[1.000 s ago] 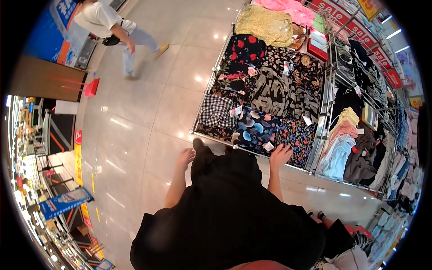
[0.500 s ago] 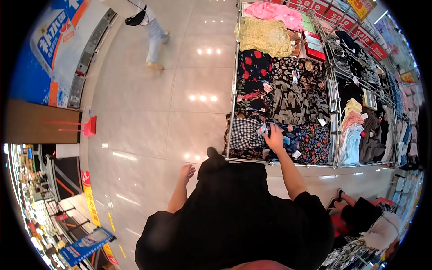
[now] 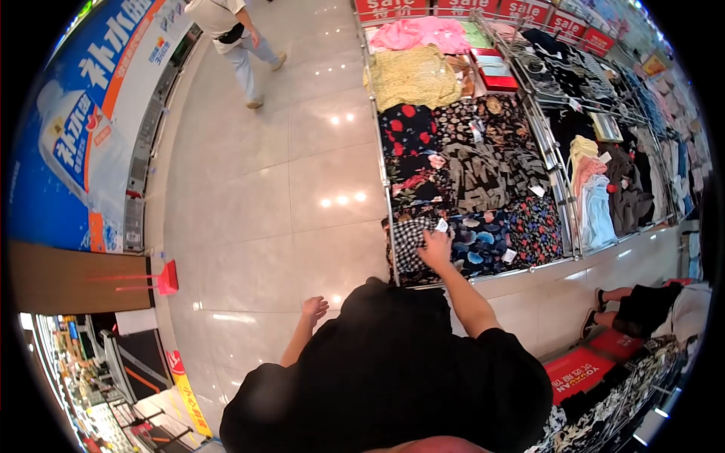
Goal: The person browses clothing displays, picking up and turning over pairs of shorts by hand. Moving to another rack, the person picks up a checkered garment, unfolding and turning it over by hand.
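My right hand (image 3: 436,251) is at the right edge of a folded black-and-white checked garment (image 3: 408,240), its fingers closed on the cloth. Just above the fingers a white tag (image 3: 442,225) shows. Beside the hand lies a dark garment with a blue flower print (image 3: 477,240), and further right a dark one with small red and blue flowers (image 3: 535,226). My left hand (image 3: 315,308) hangs over the floor, fingers loosely bent and apart, with nothing in it.
A metal rail (image 3: 387,192) edges the display of folded clothes. Yellow garments (image 3: 415,75) and red sale signs (image 3: 526,10) are at its far end. A person (image 3: 236,38) walks on the aisle floor (image 3: 257,196). A red dustpan (image 3: 168,278) stands left; another person (image 3: 642,309) is right.
My right hand has moved left from the tag area onto the checked garment and closed on its edge. The view has turned, and the walking person shows more fully.
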Motion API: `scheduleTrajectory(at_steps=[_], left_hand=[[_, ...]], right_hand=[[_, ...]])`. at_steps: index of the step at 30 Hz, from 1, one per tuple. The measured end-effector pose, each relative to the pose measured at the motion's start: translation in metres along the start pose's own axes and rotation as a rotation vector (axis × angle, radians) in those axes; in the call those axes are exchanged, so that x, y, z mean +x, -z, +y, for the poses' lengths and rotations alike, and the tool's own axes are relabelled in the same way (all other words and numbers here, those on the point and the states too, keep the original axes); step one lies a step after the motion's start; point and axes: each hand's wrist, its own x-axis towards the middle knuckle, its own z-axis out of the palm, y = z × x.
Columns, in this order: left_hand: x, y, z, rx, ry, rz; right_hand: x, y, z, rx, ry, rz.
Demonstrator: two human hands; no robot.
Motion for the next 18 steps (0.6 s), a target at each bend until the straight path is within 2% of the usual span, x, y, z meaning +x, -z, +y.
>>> scheduleTrajectory(at_steps=[2,4,7,11,13,14,15,16,18], left_hand=[[-0.004,-0.024,0.026,0.066,-0.055,-0.017],[-0.006,-0.052,0.048,0.108,-0.088,-0.043],[-0.005,-0.098,0.078,0.270,-0.272,-0.126],[-0.013,-0.164,0.114,0.379,-0.391,-0.214],[-0.009,-0.195,0.120,0.516,-0.598,-0.327],[-0.010,-0.212,0.119,0.524,-0.596,-0.341],[-0.014,-0.226,0.115,0.681,-0.840,-0.350],[-0.016,-0.245,0.121,0.832,-1.102,-0.358],[-0.043,-0.273,0.126,1.021,-1.325,-0.337]], right_hand=[[-0.015,-0.003,-0.006,-0.127,0.174,-0.006],[-0.019,0.001,-0.006,-0.099,0.149,-0.111],[-0.012,-0.011,0.002,-0.008,0.111,0.033],[-0.010,-0.008,0.010,0.256,0.122,0.273],[-0.010,0.007,0.009,0.332,0.101,0.262],[-0.010,0.014,0.008,0.410,0.097,0.245],[-0.013,0.019,0.005,0.421,0.148,0.356],[-0.011,0.027,0.002,0.416,0.137,0.368],[-0.016,0.029,-0.001,0.593,0.070,0.297]])
